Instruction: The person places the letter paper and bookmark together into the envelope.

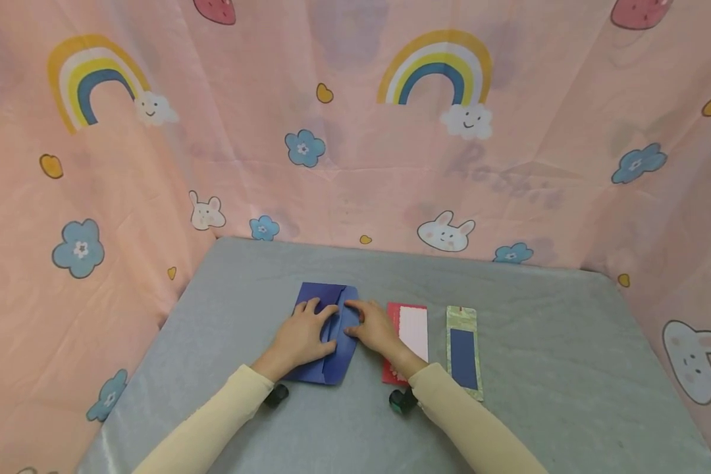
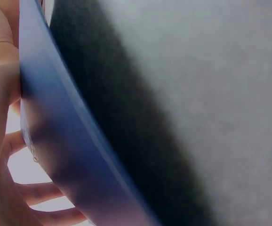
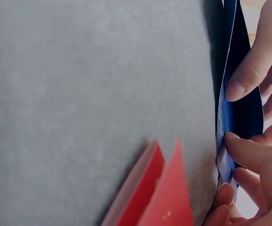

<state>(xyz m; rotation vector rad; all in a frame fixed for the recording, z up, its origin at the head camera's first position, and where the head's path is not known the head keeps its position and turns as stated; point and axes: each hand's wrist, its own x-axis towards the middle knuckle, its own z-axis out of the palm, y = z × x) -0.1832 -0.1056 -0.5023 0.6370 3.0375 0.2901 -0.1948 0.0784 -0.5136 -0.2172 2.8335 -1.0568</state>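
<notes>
A dark blue paper envelope [image 1: 320, 295] lies on the table with its lighter blue flap [image 1: 348, 322] folded out to the right. My left hand [image 1: 303, 334] rests on the envelope with fingers spread, its thumb near the fold. At the flap, the fingertips and thumb of my right hand [image 1: 376, 329] touch the paper, index and thumb apart along it. In the right wrist view, both thumbs lie against the blue flap [image 3: 224, 165]. The left wrist view has the envelope's near edge [image 2: 84, 117] standing off the table over a dark shadow.
To the right lies a red card [image 1: 393, 316] with a white lined panel, partly under my right wrist. Beyond it is a green patterned strip [image 1: 462, 319] with a dark blue panel. A grey cloth covers the table [image 1: 545, 342]; a pink printed curtain [image 1: 355, 191] surrounds it.
</notes>
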